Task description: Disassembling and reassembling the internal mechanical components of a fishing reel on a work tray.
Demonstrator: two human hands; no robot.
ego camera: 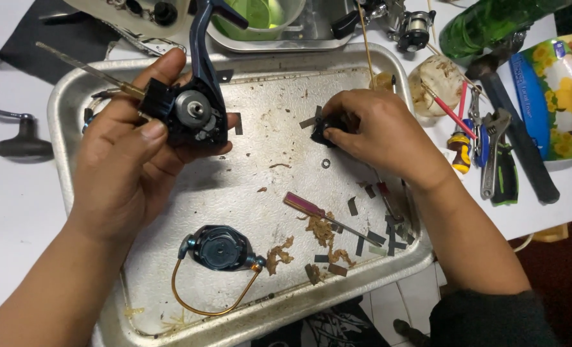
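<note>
Two hands are occupied over a metal tray [247, 321] of fishing-reel parts.
The dark reel body [193, 115] is held up in the clenched grip of the left hand [128, 164] above the tray's left side, its open gear side turned upward for inspection. A small black part [322, 132] is pinched by the right hand [379, 132] near the tray's far right corner, low so loose pieces are caught. The rotor with its wire bail [218, 250] is left near the front edge.

A small screwdriver [321, 214] lies in the metal tray [247, 321]; an adjustable wrench [493, 151] rests outside it.
</note>
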